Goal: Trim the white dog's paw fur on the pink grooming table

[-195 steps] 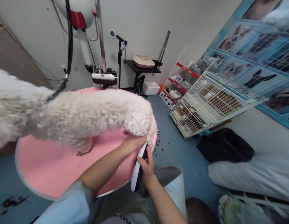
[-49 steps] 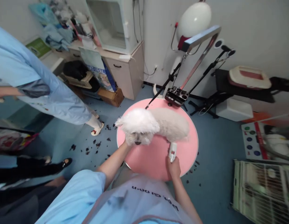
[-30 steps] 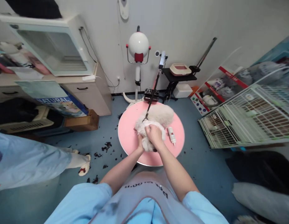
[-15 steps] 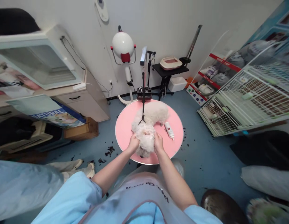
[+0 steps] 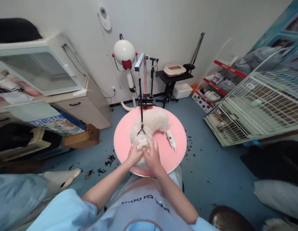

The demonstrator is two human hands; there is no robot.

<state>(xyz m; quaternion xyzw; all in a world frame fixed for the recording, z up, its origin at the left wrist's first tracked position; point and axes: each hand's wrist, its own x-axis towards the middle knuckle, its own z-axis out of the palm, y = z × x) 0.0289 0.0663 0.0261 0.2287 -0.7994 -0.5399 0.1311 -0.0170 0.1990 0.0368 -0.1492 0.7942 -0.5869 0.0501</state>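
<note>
A small white fluffy dog point(image 5: 151, 123) stands on the round pink grooming table point(image 5: 173, 155), leashed to a black strap from the metal arm point(image 5: 141, 93). My left hand point(image 5: 134, 154) and my right hand point(image 5: 152, 155) are both cupped around the dog's head at the near edge of the table, with the fingers wrapped into the fur. A white electric clipper point(image 5: 170, 140) lies on the pink top just right of the dog, apart from both hands.
Dark fur clippings lie on the blue floor around the table. A white wire cage point(image 5: 255, 106) stands to the right, a cabinet point(image 5: 76, 106) and a cardboard box point(image 5: 79, 138) to the left. A white dryer point(image 5: 124, 53) on a stand rises behind. Another person's leg and shoe point(image 5: 58, 178) are at the lower left.
The clipper was put down on the table and both hands went to the dog's head. In the last half second they closed together at its front.
</note>
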